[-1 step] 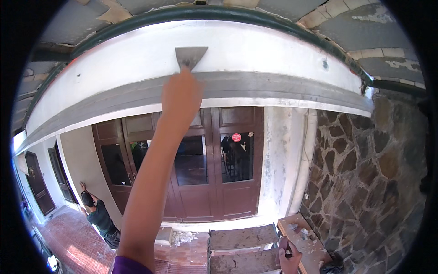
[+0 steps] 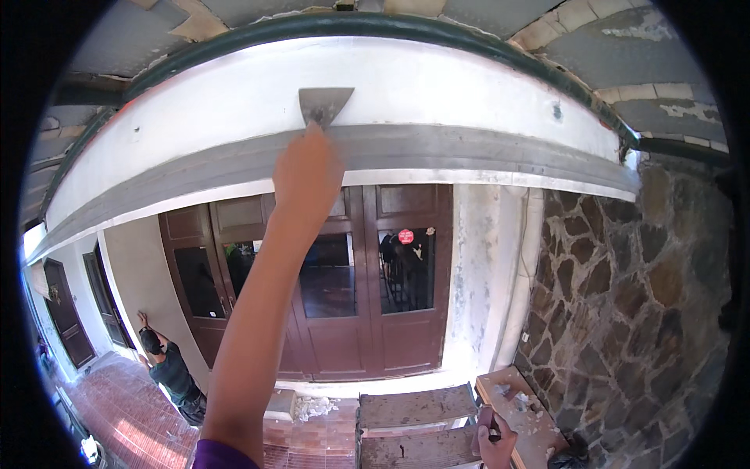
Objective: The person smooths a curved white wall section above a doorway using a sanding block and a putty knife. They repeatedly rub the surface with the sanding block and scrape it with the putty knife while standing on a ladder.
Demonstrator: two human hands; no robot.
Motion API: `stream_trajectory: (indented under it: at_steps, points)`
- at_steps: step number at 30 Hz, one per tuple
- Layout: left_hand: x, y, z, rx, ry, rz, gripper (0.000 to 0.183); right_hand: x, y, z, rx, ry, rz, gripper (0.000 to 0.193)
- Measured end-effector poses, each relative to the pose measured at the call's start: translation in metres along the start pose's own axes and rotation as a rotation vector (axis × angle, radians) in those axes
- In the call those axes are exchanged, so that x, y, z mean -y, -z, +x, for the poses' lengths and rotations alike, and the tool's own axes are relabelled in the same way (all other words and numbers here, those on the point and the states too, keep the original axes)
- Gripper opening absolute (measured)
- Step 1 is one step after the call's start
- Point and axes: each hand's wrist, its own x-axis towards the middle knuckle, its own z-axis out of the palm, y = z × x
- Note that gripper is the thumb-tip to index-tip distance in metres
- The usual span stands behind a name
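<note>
Raised up in front of me, my left hand (image 2: pixel 308 172) is closed round the handle of a putty knife (image 2: pixel 326 103). Its wide grey blade lies over the white wall band (image 2: pixel 437 86), just above a grey ledge (image 2: pixel 437 144). The hand itself hides the handle. Low at the right, my right hand (image 2: pixel 498 449) is closed on a small dark reddish-brown object (image 2: pixel 485 422); its kind does not show. That hand is beside the wooden planks (image 2: pixel 418 408) below me.
A brown board (image 2: pixel 504 384) with pale debris lies near the stone wall (image 2: pixel 617 313). Brown panelled doors (image 2: pixel 332 344) stand beneath the ledge. At the far left another person (image 2: pixel 176 375) reaches to a wall. Dark green pipe (image 2: pixel 375 23) runs along the top.
My left hand and the putty knife have come down very slightly along the white wall. My right hand looks the same.
</note>
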Motion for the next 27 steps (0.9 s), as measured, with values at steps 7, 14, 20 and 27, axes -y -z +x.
stream_trajectory:
  at_steps: [7,14,20,27]
  points:
    - [0.032,0.004,0.075,-0.034,-0.019,0.009,0.027,-0.010,-0.005,0.010,-0.002,-0.042,0.013,0.038]
    - [0.040,0.020,0.009,0.021,0.019,-0.152,0.026,-0.004,-0.004,0.010,0.016,0.063,0.130,0.033]
    - [0.041,0.017,-0.181,0.140,0.188,-0.507,0.046,-0.015,0.010,0.030,0.288,-0.134,0.320,0.039]
    - [-0.011,0.032,-0.428,0.999,0.512,-0.432,0.037,-0.040,0.003,0.052,0.296,-0.458,0.791,0.033]
